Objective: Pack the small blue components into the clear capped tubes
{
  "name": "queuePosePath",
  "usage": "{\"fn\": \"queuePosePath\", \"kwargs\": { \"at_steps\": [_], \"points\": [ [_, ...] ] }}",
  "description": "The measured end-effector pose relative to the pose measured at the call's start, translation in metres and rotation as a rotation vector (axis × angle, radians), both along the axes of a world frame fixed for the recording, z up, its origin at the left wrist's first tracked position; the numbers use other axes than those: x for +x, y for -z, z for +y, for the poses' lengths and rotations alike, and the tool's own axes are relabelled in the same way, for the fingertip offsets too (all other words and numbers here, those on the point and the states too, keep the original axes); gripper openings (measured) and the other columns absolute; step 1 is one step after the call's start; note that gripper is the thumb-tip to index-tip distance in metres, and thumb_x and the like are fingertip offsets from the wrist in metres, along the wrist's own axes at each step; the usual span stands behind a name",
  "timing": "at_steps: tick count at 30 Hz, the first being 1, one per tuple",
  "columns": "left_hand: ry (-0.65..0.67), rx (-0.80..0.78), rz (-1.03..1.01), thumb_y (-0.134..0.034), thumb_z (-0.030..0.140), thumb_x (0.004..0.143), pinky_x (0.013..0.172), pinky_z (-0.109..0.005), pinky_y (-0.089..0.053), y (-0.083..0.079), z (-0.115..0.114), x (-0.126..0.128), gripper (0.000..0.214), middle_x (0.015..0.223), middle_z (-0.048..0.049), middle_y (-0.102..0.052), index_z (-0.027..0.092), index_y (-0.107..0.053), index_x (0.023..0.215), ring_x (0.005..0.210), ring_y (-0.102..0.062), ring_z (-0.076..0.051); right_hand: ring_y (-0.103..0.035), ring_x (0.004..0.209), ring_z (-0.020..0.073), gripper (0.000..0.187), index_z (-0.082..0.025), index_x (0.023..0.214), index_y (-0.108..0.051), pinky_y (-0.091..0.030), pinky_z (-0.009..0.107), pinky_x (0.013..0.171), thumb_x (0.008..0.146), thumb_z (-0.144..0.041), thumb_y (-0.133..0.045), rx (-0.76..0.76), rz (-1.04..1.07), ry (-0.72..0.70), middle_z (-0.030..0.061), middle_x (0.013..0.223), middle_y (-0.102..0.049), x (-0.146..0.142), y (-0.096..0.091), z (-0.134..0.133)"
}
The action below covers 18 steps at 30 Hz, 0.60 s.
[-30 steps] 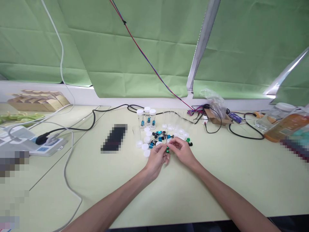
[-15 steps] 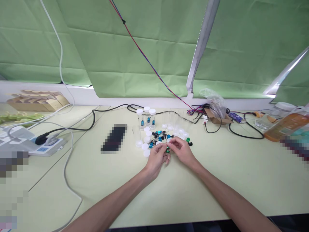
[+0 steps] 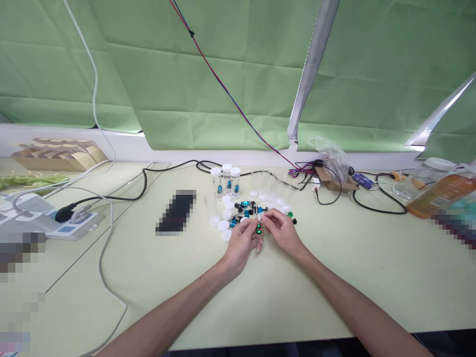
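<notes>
Over smooth pale tabletop (image 3: 260, 307), left hand (image 3: 242, 244) pinching glossy rounded green piece (image 3: 259, 229), right hand (image 3: 285, 234) close beside it, grip unclear

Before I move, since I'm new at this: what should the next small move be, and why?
Perhaps steady the green piece with the left hand and adjust it with the right hand: the left seems to pinch it, the right is close beside it, and loose parts lie beyond, where a drop could lose it.
</notes>
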<state>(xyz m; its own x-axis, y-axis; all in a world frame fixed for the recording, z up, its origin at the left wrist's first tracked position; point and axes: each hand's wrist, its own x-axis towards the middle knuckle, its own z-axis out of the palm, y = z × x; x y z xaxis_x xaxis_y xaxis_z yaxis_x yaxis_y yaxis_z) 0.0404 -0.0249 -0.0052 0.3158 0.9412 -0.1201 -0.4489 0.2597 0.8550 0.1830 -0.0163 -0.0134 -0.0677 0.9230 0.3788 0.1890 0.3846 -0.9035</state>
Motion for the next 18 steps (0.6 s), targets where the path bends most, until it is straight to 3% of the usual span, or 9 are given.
{"fn": "queuePosePath", "kwargs": {
  "at_steps": [18],
  "points": [
    [-0.015, 0.022, 0.035, -0.074, 0.041, 0.074, 0.040, -0.019, -0.038, 0.0021, 0.0007, -0.0009, 0.031, 0.066, 0.0018, -0.053, 0.013, -0.061, 0.079, 0.047, -0.050, -0.007, -0.059, 0.073, 0.0165, 0.018, -0.021, 0.082, -0.061, -0.049, 0.028, 0.068, 0.088, -0.038, -0.060, 0.016, -0.026, -0.007, 0.0016, 0.079, -0.060, 0.0002, 0.0010, 0.0001]
  ]
}}
